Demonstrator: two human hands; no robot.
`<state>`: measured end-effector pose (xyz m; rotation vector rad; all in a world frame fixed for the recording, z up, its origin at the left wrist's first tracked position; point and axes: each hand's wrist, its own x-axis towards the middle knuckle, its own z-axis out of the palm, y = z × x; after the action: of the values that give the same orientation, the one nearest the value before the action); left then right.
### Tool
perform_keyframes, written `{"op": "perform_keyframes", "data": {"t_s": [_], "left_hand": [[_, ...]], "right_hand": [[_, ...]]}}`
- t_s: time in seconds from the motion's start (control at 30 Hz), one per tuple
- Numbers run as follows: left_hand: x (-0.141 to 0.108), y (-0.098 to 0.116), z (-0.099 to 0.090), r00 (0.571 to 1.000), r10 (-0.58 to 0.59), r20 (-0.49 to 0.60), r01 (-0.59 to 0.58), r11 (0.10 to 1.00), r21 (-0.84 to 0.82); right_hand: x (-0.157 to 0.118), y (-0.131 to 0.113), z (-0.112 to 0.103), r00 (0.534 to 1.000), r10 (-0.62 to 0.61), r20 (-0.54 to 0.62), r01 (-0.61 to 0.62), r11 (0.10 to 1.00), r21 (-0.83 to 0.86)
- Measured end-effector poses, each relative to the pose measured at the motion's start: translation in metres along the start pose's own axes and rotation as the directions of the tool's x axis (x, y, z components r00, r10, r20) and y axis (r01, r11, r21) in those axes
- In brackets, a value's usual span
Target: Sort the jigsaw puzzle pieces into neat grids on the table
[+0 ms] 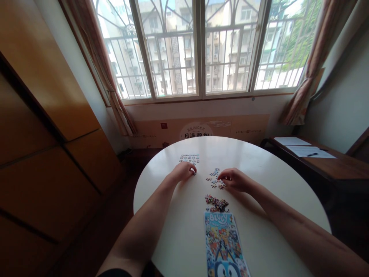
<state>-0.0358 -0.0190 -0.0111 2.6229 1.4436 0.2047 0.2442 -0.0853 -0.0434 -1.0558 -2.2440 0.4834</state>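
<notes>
My left hand (185,171) is closed in a pinch, with a small jigsaw puzzle piece (194,174) at the fingertips, just above the tabletop. Right beyond it lie neat rows of pale blue puzzle pieces (189,158). My right hand (235,179) curls down over a loose spread of blue and tan puzzle pieces (214,173), its fingertips closed at one on the right side; the fingers partly hide it. Closer to me is a heap of darker mixed pieces (216,203). Below the heap lies a colourful picture sheet (224,240) with "Bluey" printed on it.
The round white table (178,219) carries all the pieces. To the right, a low wooden table (343,165) holds papers (308,151) and dark pens. A wooden cabinet (43,134) stands at left. A barred window and a long printed cardboard panel (248,129) are beyond.
</notes>
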Motion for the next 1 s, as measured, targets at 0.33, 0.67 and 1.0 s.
{"op": "perform_keyframes", "data": {"t_s": [0.33,0.67,1.0], "left_hand": [[-0.001,0.000,-0.003,0.985,0.013,-0.174,-0.007,0.999,0.041],[-0.002,0.014,-0.004,0.999,-0.022,-0.032,0.026,0.992,0.127],[-0.004,0.014,-0.005,0.997,-0.049,0.061,0.038,0.984,0.176]], "right_hand": [[0.000,0.004,-0.001,1.000,-0.016,-0.001,0.016,1.000,0.009],[0.000,0.007,0.002,1.000,-0.016,-0.004,0.016,1.000,0.022],[0.000,0.005,0.001,1.000,-0.011,0.004,0.011,1.000,0.005]]}}
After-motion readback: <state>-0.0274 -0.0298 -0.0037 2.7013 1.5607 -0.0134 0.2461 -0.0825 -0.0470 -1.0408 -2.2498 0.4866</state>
